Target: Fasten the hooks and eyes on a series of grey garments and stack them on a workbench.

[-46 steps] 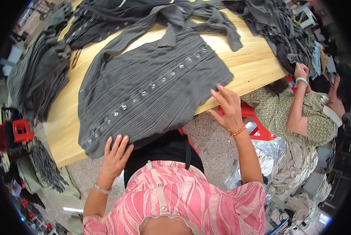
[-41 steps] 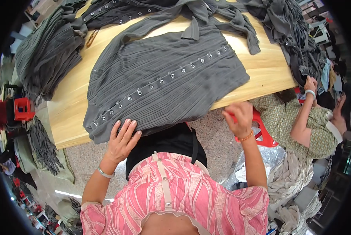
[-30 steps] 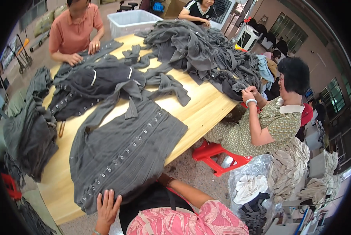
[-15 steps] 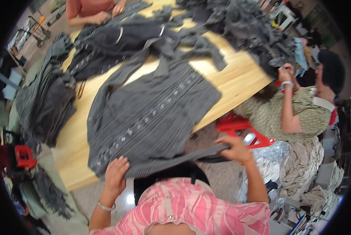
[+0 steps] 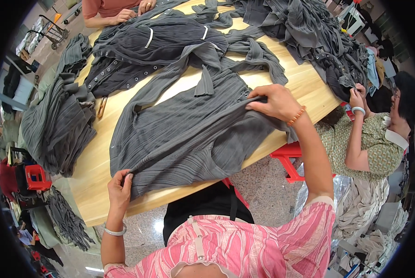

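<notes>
A dark grey ribbed cardigan [image 5: 175, 153] with long sleeves lies on the wooden table [image 5: 304, 88] in front of me. My left hand [image 5: 120, 189] pinches its near left edge between thumb and fingers. Farther up on the right, my right hand [image 5: 278, 104] grips the same edge, which is stretched taut between both hands. A raised fold runs diagonally from one hand to the other. Most of the metal eyelets are covered by it; a few show beside my right fingers. One sleeve [image 5: 145, 95] curves over the far side of the garment.
Stacked grey garments [image 5: 59, 127] hang over the left table edge, near orange thread snips [image 5: 102, 107]. Another eyelet garment [image 5: 156, 41] lies beyond, and a heap [image 5: 304, 28] fills the far right. Co-workers handle cloth across the table and at right, where a red stool [image 5: 288, 160] stands.
My right hand has moved up and away from me, lifting the cardigan's near edge over its row of eyelets. My left hand has gone from lying on the cloth to pinching its edge.
</notes>
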### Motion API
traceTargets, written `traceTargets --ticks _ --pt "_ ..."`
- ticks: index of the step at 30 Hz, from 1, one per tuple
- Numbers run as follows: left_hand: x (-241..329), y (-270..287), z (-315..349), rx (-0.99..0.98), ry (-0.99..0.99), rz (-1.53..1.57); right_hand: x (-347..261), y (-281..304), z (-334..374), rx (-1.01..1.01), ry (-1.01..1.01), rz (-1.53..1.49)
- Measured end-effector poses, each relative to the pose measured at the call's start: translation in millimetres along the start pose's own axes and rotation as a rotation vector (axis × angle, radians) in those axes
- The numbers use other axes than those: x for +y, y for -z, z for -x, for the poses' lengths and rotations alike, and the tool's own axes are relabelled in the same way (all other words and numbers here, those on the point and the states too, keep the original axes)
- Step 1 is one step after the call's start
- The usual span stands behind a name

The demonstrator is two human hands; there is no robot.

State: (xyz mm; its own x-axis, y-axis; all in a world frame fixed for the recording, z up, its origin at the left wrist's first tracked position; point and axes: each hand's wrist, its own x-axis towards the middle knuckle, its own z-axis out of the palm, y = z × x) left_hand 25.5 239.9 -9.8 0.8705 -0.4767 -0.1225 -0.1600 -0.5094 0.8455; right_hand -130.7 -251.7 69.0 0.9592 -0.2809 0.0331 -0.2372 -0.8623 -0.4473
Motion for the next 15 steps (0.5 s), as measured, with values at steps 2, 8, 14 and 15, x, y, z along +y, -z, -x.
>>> traceTargets --ticks 2,8,14,15 --pt "3 -6 -5 0.015 -0.043 -0.186 20 -26 -16 -0.036 -0.031 0.055" --pt "14 7 2 0.061 -0.064 -0.364 58 -32 10 0.443 -0.018 0.123" --pt "75 -38 2 0.007 -0.541 -0.565 126 -20 161 0.646 -0.773 -0.114" --pt "85 -51 2 -0.083 -0.569 -0.56 121 -22 181 0.525 -0.949 -0.276"
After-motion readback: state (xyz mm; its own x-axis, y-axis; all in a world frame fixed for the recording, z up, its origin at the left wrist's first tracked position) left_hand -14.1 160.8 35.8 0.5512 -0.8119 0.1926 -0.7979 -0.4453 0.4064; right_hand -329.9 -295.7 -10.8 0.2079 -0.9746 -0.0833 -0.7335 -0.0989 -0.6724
